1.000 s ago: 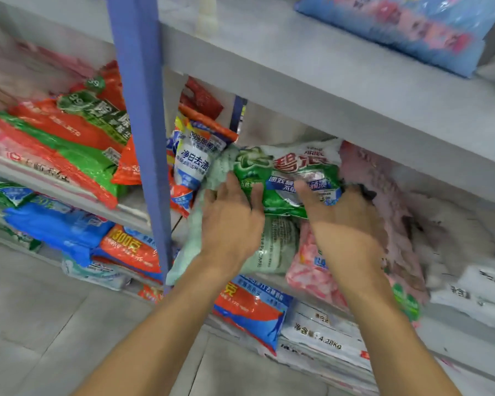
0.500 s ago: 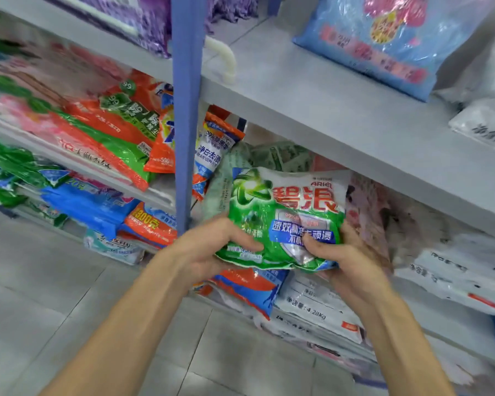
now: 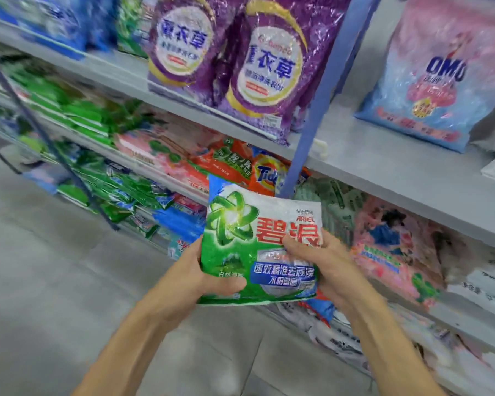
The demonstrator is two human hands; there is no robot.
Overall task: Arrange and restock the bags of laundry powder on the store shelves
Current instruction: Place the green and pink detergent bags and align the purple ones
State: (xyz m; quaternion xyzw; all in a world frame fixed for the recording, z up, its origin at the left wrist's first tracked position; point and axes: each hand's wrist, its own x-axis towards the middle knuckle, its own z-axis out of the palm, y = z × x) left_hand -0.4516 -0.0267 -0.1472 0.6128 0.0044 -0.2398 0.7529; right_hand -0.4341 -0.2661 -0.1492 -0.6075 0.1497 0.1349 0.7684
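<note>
— Grey shelves [image 3: 383, 167] run across the back, packed with packets, above a pale tiled floor [image 3: 55, 281]. What stands on the top board?
— Two purple bags [image 3: 263, 67] stand left of a blue upright post [image 3: 320, 95]. A pink-and-blue OMO bag [image 3: 435, 81] stands right of it.
— And the green laundry powder bag [image 3: 235, 221]?
— It is off the shelves, held upright in front of the middle tier, with its label facing the camera. Its top edge overlaps an orange Tide bag [image 3: 266, 172] on that tier behind it.
— How does the left hand [image 3: 189, 270] hold it?
— It grips the lower left edge. The thumb curls over the front near the bottom, and the other fingers are hidden behind the packet.
— The right hand [image 3: 332, 264]?
— It grips the right edge, thumb pressed across the red characters. The remaining fingers wrap behind, out of sight.
— Anything beside it?
— A pink bag [image 3: 389, 252] sits on the middle tier just right of that hand. Green packets [image 3: 83, 115] fill the blurred left side.
</note>
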